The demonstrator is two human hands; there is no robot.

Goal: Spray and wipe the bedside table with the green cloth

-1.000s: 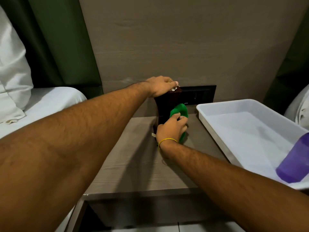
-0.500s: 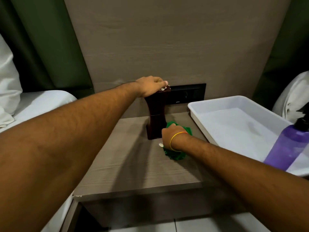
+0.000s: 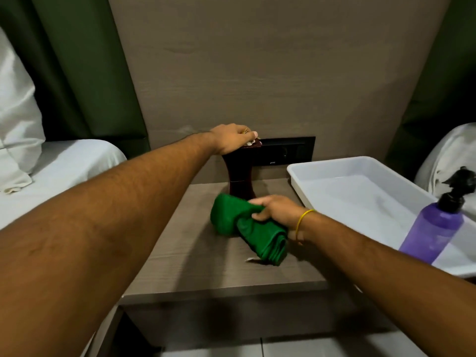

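The green cloth (image 3: 247,228) lies bunched on the wooden bedside table (image 3: 185,256), pressed down by my right hand (image 3: 277,211), which grips its upper fold. My left hand (image 3: 231,139) rests on top of a dark red-brown stand (image 3: 240,176) at the back of the table, fingers curled over its top and holding it. A purple spray bottle (image 3: 435,228) with a black trigger head stands in the near corner of a white tray (image 3: 360,191) to the right.
A black socket panel (image 3: 291,150) is set in the wall panel behind the stand. A bed with white sheets and a pillow (image 3: 18,114) is on the left, another pillow (image 3: 448,148) on the right. A small white scrap (image 3: 249,259) lies by the cloth.
My right hand has dragged the cloth from the stand's side down onto the tabletop and toward me. My left hand stays on the stand.
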